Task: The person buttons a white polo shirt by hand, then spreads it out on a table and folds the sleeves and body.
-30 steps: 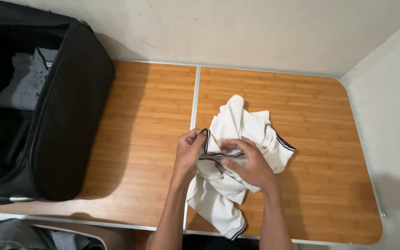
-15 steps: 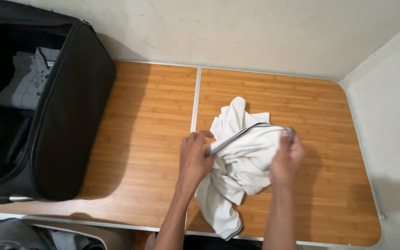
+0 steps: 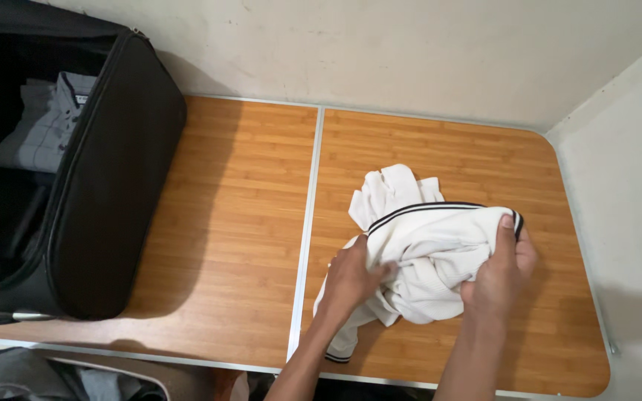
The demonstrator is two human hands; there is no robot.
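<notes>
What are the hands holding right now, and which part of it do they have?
Both hold the white garment: the right hand grips its black-striped edge at the right end, the left hand grasps bunched cloth at its left side.

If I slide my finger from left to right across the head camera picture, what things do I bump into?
Black suitcase with a folded checked shirt inside → metal seam of the wooden table → left hand → white garment → right hand.

White knit garment (image 3: 425,245) with black-striped trim, crumpled in a loose heap on the right panel of the wooden table. One striped edge is stretched taut across its top; another trimmed end hangs toward the near table edge
</notes>
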